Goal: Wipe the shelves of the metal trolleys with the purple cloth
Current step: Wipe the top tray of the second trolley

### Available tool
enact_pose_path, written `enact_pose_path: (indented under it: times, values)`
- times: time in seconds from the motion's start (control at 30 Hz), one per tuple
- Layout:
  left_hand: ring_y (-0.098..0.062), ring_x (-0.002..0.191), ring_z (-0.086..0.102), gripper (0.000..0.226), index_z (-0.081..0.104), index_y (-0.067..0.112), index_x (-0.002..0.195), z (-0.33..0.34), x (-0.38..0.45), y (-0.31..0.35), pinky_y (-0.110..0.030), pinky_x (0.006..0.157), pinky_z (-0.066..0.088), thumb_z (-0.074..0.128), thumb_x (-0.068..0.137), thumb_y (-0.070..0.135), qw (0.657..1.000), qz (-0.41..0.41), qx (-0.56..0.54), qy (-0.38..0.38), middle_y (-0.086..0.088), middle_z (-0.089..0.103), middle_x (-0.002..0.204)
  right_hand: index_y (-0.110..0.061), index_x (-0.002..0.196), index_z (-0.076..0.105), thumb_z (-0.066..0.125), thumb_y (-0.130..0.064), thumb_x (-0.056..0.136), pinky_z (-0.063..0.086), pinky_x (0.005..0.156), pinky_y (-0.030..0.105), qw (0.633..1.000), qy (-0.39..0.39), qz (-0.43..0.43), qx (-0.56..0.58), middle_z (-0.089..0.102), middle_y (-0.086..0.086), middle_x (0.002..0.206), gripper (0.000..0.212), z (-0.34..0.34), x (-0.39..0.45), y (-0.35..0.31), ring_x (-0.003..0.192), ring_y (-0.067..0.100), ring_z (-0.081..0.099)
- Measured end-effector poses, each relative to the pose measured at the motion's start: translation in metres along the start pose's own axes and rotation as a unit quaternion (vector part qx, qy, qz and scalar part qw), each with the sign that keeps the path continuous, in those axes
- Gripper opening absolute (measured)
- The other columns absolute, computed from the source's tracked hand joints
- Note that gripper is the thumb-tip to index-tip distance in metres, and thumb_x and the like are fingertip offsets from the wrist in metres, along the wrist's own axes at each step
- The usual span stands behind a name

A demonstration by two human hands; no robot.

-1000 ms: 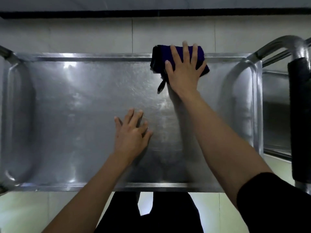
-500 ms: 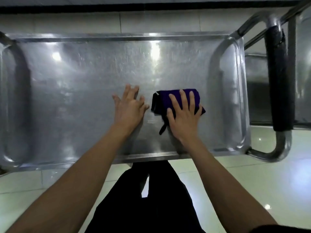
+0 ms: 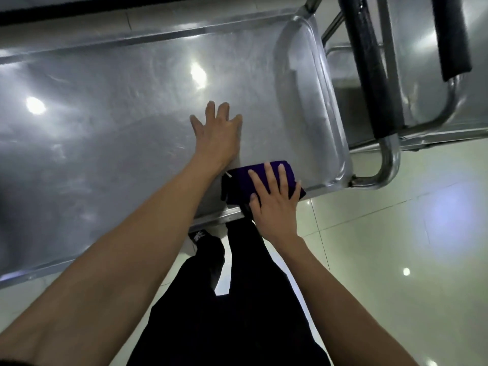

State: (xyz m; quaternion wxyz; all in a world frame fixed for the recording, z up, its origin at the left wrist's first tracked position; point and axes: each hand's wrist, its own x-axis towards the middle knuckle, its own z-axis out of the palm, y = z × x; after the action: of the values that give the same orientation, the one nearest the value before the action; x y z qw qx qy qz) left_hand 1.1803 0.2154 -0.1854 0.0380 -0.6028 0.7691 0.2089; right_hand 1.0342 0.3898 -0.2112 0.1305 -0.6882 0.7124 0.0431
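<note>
Your right hand (image 3: 274, 204) lies flat on the purple cloth (image 3: 243, 180), fingers straight and spread, pressing it down rather than curling round it, so the grip is released. The folded cloth sits at the near edge of the trolley's top shelf (image 3: 118, 122), towards its right end, with its near part right at the shelf's raised rim; a dark strap or tag hangs from its left side. Your left hand (image 3: 217, 136) rests palm down on the bare metal just beyond and left of the cloth, fingers straight and fanned, holding nothing. Your left wrist passes just beside the cloth's left corner.

The steel shelf reflects several ceiling lights. At its right end a tubular handle (image 3: 369, 64) with a black foam sleeve bends down to the frame. A second trolley (image 3: 454, 35) with a similar black-sleeved handle stands just beyond it on the right. Below the shelf's near edge you see your dark trousers (image 3: 237, 299) over the glossy pale floor tiles (image 3: 396, 247).
</note>
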Motion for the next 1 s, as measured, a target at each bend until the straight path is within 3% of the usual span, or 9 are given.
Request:
enact_pose_path:
  times: [0.23,0.33,0.5,0.7,0.8,1.0]
  values:
    - [-0.032,0.129,0.043,0.026,0.062,0.016,0.119,0.001,0.006,-0.008,-0.056,0.093,0.046,0.046,0.101,0.027,0.997,0.014,0.013,0.079,-0.006,0.053,0.134,-0.040,0.157,0.018,0.020,-0.045,0.103,0.009,0.119,0.066,1.000,-0.003,0.017,0.014,0.013,0.000,0.168,0.054,-0.011,0.063,0.021,0.155,0.027,-0.001]
    - [-0.032,0.120,0.049,0.027,0.067,0.013,0.112,-0.002,0.015,-0.008,-0.050,0.087,0.048,0.045,0.099,0.023,0.996,-0.011,-0.010,0.086,-0.005,0.058,0.128,-0.041,0.157,0.018,0.023,-0.045,0.101,0.007,0.118,0.068,1.000,-0.006,0.003,0.030,0.011,0.000,0.168,0.056,-0.024,0.111,0.030,0.155,0.028,0.000]
    - [-0.034,0.126,0.050,0.033,0.068,0.015,0.122,-0.001,0.019,-0.006,-0.051,0.095,0.048,0.051,0.094,0.015,0.993,-0.036,-0.046,0.103,-0.006,0.062,0.131,-0.041,0.157,0.018,0.022,-0.045,0.099,0.003,0.117,0.068,0.999,-0.009,-0.014,0.043,0.009,-0.001,0.168,0.058,-0.048,0.197,0.032,0.154,0.027,-0.001]
    - [-0.036,0.134,0.047,0.034,0.073,0.012,0.118,0.004,0.023,-0.003,-0.058,0.101,0.044,0.067,0.094,0.035,0.989,-0.076,-0.057,0.111,-0.009,0.062,0.135,-0.040,0.157,0.017,0.017,-0.052,0.102,0.004,0.116,0.070,0.997,0.004,-0.050,0.060,0.007,-0.001,0.168,0.056,-0.075,0.318,0.016,0.155,0.027,-0.003]
    - [-0.038,0.133,0.050,0.036,0.074,0.011,0.116,0.005,0.026,-0.006,-0.061,0.099,0.046,0.072,0.091,0.035,0.986,-0.081,-0.065,0.127,-0.010,0.064,0.133,-0.039,0.158,0.017,0.017,-0.055,0.102,0.000,0.115,0.071,0.996,0.011,-0.069,0.059,0.005,0.000,0.169,0.058,-0.085,0.374,0.004,0.154,0.029,-0.007]
    - [-0.040,0.134,0.049,0.033,0.076,0.010,0.113,-0.001,0.035,-0.013,-0.064,0.100,0.043,0.075,0.089,0.032,0.985,-0.103,-0.063,0.127,-0.012,0.063,0.133,-0.039,0.158,0.021,0.019,-0.055,0.100,0.003,0.118,0.067,0.994,0.023,-0.097,0.049,0.008,0.001,0.169,0.060,-0.087,0.401,-0.008,0.155,0.029,-0.003]
